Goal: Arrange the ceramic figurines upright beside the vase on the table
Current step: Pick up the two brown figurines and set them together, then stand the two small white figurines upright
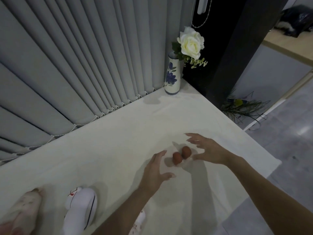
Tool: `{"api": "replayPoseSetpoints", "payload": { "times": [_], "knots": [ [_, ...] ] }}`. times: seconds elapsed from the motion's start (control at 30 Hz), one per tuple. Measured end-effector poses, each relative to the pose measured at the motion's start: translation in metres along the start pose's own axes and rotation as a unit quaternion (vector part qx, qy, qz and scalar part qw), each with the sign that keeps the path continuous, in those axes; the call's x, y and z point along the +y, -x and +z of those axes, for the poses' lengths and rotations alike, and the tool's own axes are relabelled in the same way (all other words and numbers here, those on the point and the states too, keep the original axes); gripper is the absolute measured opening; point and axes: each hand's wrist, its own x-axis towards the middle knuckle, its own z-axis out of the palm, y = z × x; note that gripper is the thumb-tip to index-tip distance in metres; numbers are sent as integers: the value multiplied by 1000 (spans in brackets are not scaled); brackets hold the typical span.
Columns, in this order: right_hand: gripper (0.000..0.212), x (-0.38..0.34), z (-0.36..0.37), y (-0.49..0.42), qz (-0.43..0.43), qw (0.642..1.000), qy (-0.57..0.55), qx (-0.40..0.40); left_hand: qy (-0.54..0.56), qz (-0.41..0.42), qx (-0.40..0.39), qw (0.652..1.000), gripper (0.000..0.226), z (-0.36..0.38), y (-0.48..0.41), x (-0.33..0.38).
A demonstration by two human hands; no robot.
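Two small brown egg-shaped ceramic pieces (181, 155) lie close together on the white table (110, 150). My left hand (155, 172) hovers just left of them, fingers spread, holding nothing. On their right my right hand (208, 150) is also spread and empty. A white vase with blue flowers (172, 77) holding a white rose (190, 42) stands upright at the table's far corner. A white figurine with red and black marks (81, 207) and a pinkish figurine (27, 209) lie near the front edge. Another speckled white piece (139, 219) peeks out under my left forearm.
Grey vertical blinds (76, 56) run along the table's far left side. A black column (225, 48) stands behind the vase. Right of the table edge is grey floor (288, 133) with a green plant (240, 106) low beside it.
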Motion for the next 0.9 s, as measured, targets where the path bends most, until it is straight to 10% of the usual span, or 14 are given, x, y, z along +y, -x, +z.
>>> {"api": "replayPoseSetpoints", "payload": {
  "times": [0.6, 0.9],
  "knots": [
    [24, -110, 101, -42, -183, 974, 131, -39, -105, -164, 264, 945, 74, -172, 100, -76],
    [66, -98, 202, -1, 21, 894, 353, -277, -90, -396, 165, 899, 94, -181, 137, -119]
  ]
}}
